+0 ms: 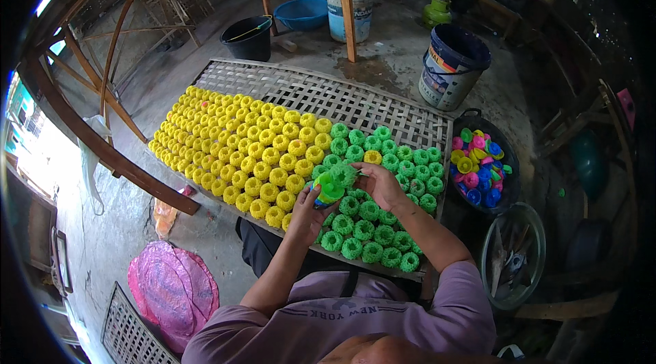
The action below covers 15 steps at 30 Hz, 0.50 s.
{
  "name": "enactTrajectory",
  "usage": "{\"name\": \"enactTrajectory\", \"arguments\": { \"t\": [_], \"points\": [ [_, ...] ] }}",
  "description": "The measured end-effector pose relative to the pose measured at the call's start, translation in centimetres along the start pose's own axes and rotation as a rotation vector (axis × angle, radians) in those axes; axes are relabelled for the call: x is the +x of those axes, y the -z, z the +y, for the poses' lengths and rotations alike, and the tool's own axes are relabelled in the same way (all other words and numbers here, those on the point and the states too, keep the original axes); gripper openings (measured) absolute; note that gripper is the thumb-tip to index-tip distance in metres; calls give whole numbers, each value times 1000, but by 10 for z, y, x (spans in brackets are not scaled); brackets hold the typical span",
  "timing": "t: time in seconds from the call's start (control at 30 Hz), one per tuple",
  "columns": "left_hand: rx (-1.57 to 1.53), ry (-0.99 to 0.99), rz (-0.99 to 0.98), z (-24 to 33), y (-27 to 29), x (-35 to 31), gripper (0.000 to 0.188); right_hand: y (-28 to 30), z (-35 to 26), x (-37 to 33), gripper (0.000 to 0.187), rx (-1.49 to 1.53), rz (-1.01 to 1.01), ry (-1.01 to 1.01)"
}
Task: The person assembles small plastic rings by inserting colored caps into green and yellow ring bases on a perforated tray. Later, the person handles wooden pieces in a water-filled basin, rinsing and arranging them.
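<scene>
My left hand (pixel 309 210) is wrapped round a small bright green plastic cup (pixel 330 188) with a bit of blue showing below it. Against the cup's far side is a green, curly, ring-shaped piece (pixel 344 174), pinched by the fingers of my right hand (pixel 380 185). Both hands hover above a woven bamboo tray (pixel 273 84). Rows of yellow ring-shaped pieces (pixel 253 152) cover its left and middle. Green ring-shaped pieces (pixel 369 232) fill the right part, with a single yellow piece (pixel 372 157) among them.
A black basin (pixel 502 203) of colourful small cups (pixel 471 167) stands right of the tray, near a clear round bowl (pixel 514 254). Buckets (pixel 444 84) and a blue basin (pixel 301 14) stand beyond. A wooden frame (pixel 102 138) slants at the left; pink round sheets (pixel 171 289) lie on the floor.
</scene>
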<state>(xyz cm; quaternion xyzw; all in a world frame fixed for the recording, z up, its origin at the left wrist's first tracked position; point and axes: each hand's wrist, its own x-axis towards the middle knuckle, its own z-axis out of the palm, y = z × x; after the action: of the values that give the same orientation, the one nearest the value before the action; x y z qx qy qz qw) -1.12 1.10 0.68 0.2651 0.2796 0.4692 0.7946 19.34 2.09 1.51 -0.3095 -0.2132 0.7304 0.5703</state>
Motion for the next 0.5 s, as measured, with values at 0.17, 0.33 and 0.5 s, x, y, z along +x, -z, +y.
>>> {"name": "enactTrajectory", "arguments": {
  "t": [0.17,0.33,0.5],
  "points": [
    [180,49,96,-11,-2,2,42,24,-1,15,30,-763,-63,167],
    [254,30,106,-9,3,-1,45,87,-73,55,34,-1112,332,336],
    [171,11,75,-3,5,-1,45,155,-108,96,41,-1526,802,353]
  ]
}}
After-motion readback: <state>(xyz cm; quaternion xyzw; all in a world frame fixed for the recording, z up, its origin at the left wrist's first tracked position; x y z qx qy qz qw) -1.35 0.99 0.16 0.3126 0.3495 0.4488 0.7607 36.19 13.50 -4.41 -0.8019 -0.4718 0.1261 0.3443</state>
